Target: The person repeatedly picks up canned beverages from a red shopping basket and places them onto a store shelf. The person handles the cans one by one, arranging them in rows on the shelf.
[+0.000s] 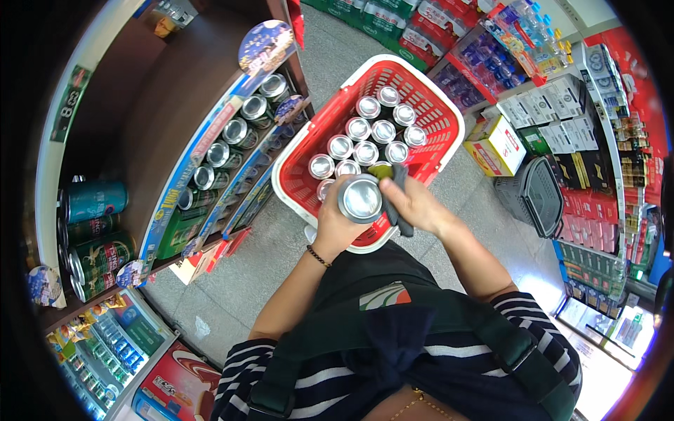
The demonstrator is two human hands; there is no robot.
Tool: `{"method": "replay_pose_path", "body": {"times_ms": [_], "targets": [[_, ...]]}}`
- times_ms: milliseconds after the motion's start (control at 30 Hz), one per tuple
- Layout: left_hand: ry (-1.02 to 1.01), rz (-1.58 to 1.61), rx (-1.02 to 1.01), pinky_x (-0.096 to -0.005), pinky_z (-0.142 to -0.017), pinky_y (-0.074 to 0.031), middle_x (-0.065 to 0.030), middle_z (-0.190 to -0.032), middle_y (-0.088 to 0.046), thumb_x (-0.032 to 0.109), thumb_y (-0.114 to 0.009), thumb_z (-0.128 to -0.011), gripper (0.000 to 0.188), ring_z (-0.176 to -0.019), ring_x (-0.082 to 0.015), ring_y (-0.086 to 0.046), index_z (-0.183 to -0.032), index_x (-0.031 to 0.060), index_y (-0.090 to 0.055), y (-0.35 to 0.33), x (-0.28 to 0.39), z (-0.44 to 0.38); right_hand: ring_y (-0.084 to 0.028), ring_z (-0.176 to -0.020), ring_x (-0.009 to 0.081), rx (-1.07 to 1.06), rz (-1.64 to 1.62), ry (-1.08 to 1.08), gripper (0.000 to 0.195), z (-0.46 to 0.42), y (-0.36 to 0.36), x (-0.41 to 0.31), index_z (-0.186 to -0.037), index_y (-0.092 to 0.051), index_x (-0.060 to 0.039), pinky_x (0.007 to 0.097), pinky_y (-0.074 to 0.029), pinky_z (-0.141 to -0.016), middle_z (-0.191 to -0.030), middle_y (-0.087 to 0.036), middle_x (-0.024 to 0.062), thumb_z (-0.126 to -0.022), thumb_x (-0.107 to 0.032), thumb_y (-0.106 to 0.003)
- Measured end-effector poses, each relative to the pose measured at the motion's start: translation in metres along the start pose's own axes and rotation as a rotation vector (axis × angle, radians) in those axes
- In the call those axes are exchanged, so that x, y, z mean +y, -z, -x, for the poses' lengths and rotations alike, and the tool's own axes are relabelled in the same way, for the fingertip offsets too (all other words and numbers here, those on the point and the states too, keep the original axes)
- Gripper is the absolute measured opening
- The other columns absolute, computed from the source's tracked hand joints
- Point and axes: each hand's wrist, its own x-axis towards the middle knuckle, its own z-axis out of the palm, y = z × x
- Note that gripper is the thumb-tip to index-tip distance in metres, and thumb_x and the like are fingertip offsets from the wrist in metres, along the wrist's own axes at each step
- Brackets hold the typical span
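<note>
My left hand (338, 226) grips a metal drink can (362, 197), its shiny round end facing up at me. In my right hand (416, 206) is a dark grey cloth (398, 202), bunched against the can's side. Both hands are above the near end of a red plastic shopping basket (445, 125) with a white rim. Inside it, several upright cans (384, 131) stand close together, silvery ends up. Something yellow-green (380, 171) shows beside the cloth; I cannot tell what it is. My hands hide part of the basket's near end.
On the left, a shelf unit (174, 100) carries a row of cans (218, 153) and larger cans (102, 260) lying sideways. To the right are a yellow-and-white carton (496, 145), a grey basket (529, 194) and stacked boxes (542, 102). Wrapped bottle packs (383, 21) sit beyond the basket.
</note>
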Motion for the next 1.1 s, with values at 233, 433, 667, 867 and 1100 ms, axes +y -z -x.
{"method": "replay_pose_path", "body": {"times_ms": [233, 433, 667, 867, 1100], "targets": [[-0.039, -0.159, -0.129, -0.0371, -0.081, -0.045, -0.0156, -0.108, -0.053, 0.015, -0.078, -0.058, 0.069, -0.097, -0.0293, -0.056, -0.116, 0.0039, -0.042, -0.044, -0.043, -0.002, -0.055, -0.100, 0.0254, 0.018, -0.128, 0.027, 0.058, 0.010, 0.010, 0.043, -0.119, -0.044, 0.0006, 0.0333, -0.041, -0.087, -0.105, -0.057, 0.0172, -0.082, -0.041, -0.057], [-0.001, -0.305, -0.090, -0.0391, -0.089, -0.039, -0.0140, -0.110, -0.048, 0.012, -0.079, -0.054, 0.071, -0.103, -0.0318, -0.047, -0.114, 0.0052, -0.043, -0.063, -0.071, 0.008, -0.058, -0.094, 0.0308, -0.027, -0.016, -0.170, 0.052, -0.003, 0.013, 0.077, -0.112, -0.050, 0.0012, 0.0352, -0.044, -0.083, -0.095, -0.060, 0.0216, -0.078, -0.037, -0.060], [0.140, -0.364, -0.182, -0.0392, -0.088, -0.041, -0.0149, -0.107, -0.052, 0.015, -0.077, -0.058, 0.065, -0.100, -0.0327, -0.051, -0.114, 0.0048, -0.045, -0.061, -0.099, 0.012, -0.061, -0.084, 0.0294, -0.153, 0.192, -0.255, 0.046, -0.041, 0.000, 0.113, -0.104, -0.053, 0.0030, 0.0352, -0.047, -0.075, -0.089, -0.061, 0.0207, -0.072, -0.028, -0.066], [0.260, -0.721, -0.296, -0.0415, -0.093, -0.034, -0.0145, -0.104, -0.056, 0.016, -0.072, -0.063, 0.056, -0.102, -0.0301, -0.050, -0.112, 0.0042, -0.047, -0.060, -0.112, 0.008, -0.060, -0.088, 0.0327, -0.295, 0.430, -0.301, 0.049, -0.082, -0.017, 0.143, -0.101, -0.051, 0.0057, 0.0368, -0.048, -0.076, -0.092, -0.060, 0.0244, -0.065, -0.021, -0.070], [0.100, -0.986, -0.230, -0.0366, -0.084, -0.033, -0.0094, -0.087, -0.060, 0.010, -0.063, -0.066, 0.025, -0.089, -0.0243, -0.051, -0.089, 0.0063, -0.053, -0.065, -0.133, 0.017, -0.058, -0.089, 0.0387, -0.167, 0.566, -0.215, 0.041, -0.084, -0.039, 0.154, -0.095, -0.050, 0.0051, 0.0414, -0.047, -0.076, -0.091, -0.059, 0.0268, -0.066, -0.015, -0.070]]}}
